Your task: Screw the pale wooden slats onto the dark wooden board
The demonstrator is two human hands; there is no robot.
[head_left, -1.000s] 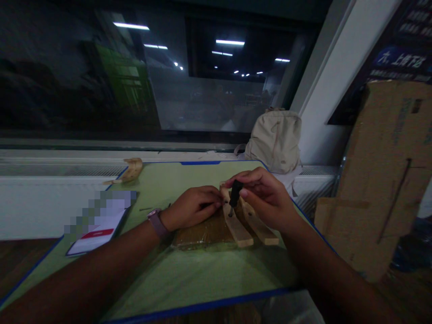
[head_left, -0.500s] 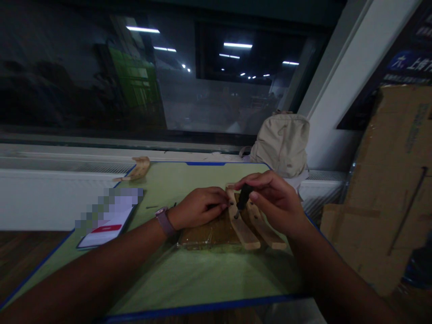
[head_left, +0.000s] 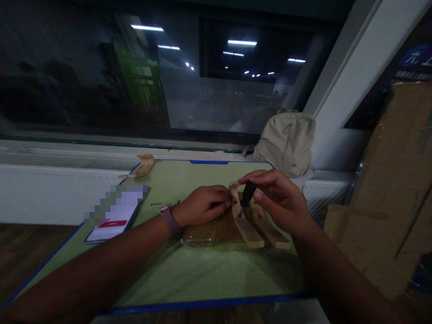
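Observation:
My right hand (head_left: 280, 202) is closed round a small black-handled screwdriver (head_left: 246, 195), tip down on a curved pale wooden strip (head_left: 248, 227). A second wooden strip (head_left: 272, 231) lies just to its right. Both rest over a brown board wrapped in clear plastic (head_left: 211, 231). My left hand (head_left: 202, 207), with a watch at the wrist, is curled with its fingertips pressed against the upper end of the left strip. All of this sits on a green mat (head_left: 189, 270).
A phone or card with a red band (head_left: 113, 220) lies at the mat's left. Another wooden piece (head_left: 143, 165) sits at the far left corner. A beige backpack (head_left: 286, 144) leans by the window; cardboard boxes (head_left: 394, 180) stand at the right.
The view has drifted slightly, so everything sits a little further right in the frame. My hands, the screwdriver and the wooden strips keep the same positions against each other.

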